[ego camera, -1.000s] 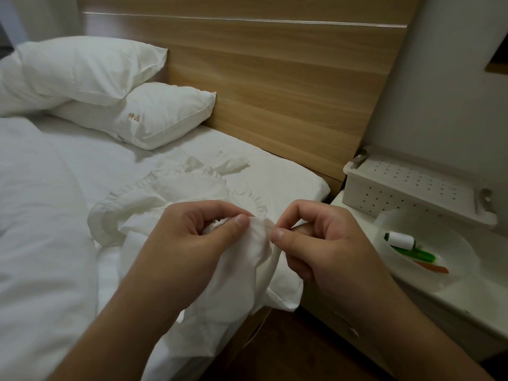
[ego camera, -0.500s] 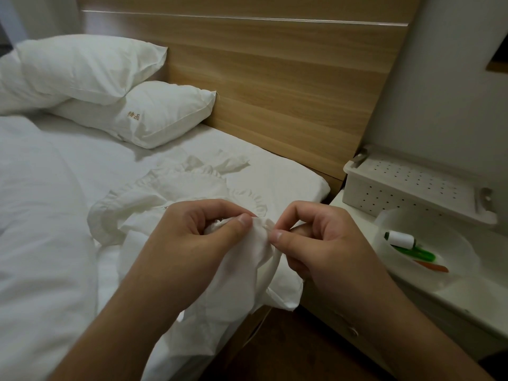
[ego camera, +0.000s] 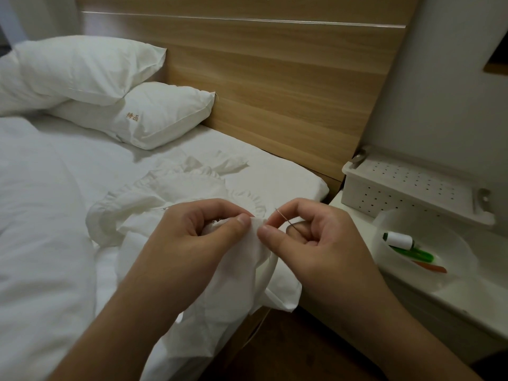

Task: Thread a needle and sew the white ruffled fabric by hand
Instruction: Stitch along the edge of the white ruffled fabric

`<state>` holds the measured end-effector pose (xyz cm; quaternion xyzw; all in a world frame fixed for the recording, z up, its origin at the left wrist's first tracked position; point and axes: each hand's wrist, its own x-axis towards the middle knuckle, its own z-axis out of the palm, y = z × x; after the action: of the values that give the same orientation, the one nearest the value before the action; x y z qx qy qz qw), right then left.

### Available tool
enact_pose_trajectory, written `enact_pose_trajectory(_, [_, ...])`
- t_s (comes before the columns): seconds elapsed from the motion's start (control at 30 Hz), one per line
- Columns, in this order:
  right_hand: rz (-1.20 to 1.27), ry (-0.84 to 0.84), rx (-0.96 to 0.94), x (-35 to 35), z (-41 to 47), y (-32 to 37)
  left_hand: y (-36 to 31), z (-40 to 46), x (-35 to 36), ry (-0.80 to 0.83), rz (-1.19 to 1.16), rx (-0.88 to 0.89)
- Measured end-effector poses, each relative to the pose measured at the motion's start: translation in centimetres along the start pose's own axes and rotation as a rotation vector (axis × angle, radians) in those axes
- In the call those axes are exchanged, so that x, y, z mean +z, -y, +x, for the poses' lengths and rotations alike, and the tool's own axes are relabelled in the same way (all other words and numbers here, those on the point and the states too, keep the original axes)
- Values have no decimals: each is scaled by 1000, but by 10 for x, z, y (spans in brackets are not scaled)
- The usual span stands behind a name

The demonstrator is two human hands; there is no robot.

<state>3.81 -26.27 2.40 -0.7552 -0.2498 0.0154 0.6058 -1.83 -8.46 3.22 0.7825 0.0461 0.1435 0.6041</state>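
The white ruffled fabric [ego camera: 176,193] lies bunched on the bed and hangs over its edge. My left hand [ego camera: 198,237] pinches a fold of it between thumb and fingers. Beside it, my right hand [ego camera: 310,243] pinches a thin metal needle [ego camera: 284,219] between thumb and forefinger, right at the fabric's edge. The needle slants up to the left, its tip showing above my forefinger. No thread is visible on it.
Two white pillows [ego camera: 110,89] lean on the wooden headboard [ego camera: 275,78]. On the white nightstand to the right sit a perforated white box [ego camera: 412,188] and a clear bowl [ego camera: 439,243] holding a white thread spool [ego camera: 398,239], a green tool and an orange one.
The needle has come into sight in my right hand, which has opened up slightly beside the fabric. My left hand keeps its hold.
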Motion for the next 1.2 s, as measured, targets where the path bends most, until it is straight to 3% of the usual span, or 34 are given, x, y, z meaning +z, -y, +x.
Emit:
enact_pose_trajectory(0.3, [57, -13, 29, 0, 0, -4, -2, -1, 1, 101, -26, -67])
enact_pose_trajectory(0.67, [56, 29, 31, -6, 2, -5, 0, 0, -1, 65, -67, -43])
enact_pose_trajectory(0.83, [192, 62, 98, -14, 3, 2, 0, 0, -1, 40, -47, -52])
enact_pose_trajectory(1.2, [-8, 30, -7, -6, 0, 2, 0, -1, -1, 49, -65, -73])
